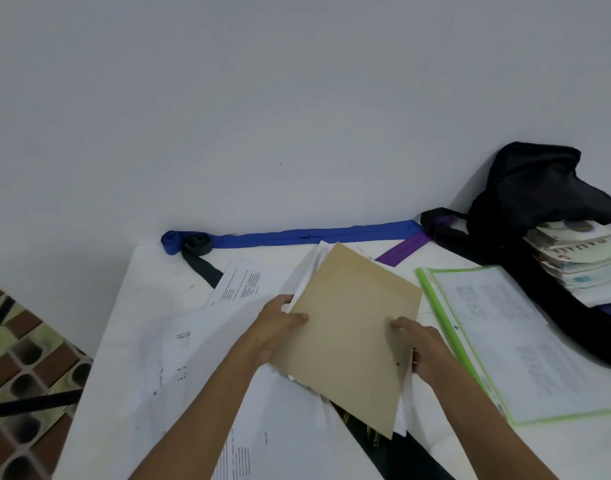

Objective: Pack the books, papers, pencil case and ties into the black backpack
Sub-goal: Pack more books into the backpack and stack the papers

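My left hand (280,323) and my right hand (421,348) both grip a stack of papers topped by a tan envelope (352,327), held above the white table (138,306). White sheets stick out under the envelope. The black backpack (532,192) slumps at the far right against the wall, with a pile of books (574,258) lying at its open mouth. A blue tie (297,235) runs along the wall. A dark tie (200,251) lies rolled beside it, and a purple tie (404,249) pokes out behind the envelope. Loose printed papers (241,282) cover the table.
A green-edged clear folder (498,341) with printed sheets lies to the right of my hands. A dark book (376,441) lies under the papers near the front edge. Patterned floor tiles (23,358) show past the table's left edge. A plain white wall stands behind.
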{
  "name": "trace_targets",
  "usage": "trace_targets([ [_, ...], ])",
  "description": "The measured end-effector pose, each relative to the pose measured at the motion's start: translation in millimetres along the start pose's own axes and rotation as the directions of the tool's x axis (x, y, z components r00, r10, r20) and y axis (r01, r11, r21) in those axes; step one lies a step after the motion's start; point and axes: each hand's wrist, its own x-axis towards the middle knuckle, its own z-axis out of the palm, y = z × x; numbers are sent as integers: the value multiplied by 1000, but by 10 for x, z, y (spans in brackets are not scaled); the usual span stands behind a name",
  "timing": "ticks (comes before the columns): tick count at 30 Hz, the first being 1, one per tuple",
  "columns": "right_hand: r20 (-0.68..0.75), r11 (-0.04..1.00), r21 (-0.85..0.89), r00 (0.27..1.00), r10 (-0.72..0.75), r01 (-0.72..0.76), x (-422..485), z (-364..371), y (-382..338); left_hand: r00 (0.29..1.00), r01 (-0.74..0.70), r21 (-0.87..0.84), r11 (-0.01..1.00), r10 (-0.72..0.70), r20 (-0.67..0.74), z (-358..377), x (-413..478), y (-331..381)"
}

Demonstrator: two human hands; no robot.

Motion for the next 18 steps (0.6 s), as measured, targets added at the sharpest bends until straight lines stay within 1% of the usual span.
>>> trace_targets([
  [2, 21, 997, -73, 1000, -13, 15, -85, -28, 29, 998, 38, -110, 993, -31, 61, -42, -156, -71],
  [4, 66, 992, -110, 996, -55, 62, -212, -55, 66, 989, 93, -207, 974, -65, 136, -99, -296, -188],
  [6, 142, 986, -108, 984, -107, 123, -311, -91, 123, 977, 140, -275, 951, -87, 195, -143, -404, -326],
  [9, 228, 988, -68, 966, -121, 140, -452, -112, 187, 970, 193, -315, 929, -133, 202, -144, -562, -459],
  [11, 222, 992, -36, 969, -109, 120, -478, -122, 209, 973, 176, -265, 948, -127, 192, -108, -640, -500],
  [13, 213, 991, -69, 972, -93, 110, -493, -123, 243, 989, 79, -154, 985, -58, 135, -58, -705, -529],
  [15, 223, 981, -114, 966, -132, 160, -552, -104, 277, 999, -26, -42, 999, 27, 20, -20, -783, -521],
  [18, 222, 953, -121, 944, -246, 277, -671, -65, 328, 984, -116, 41, 992, 121, -133, -14, -909, -545],
])
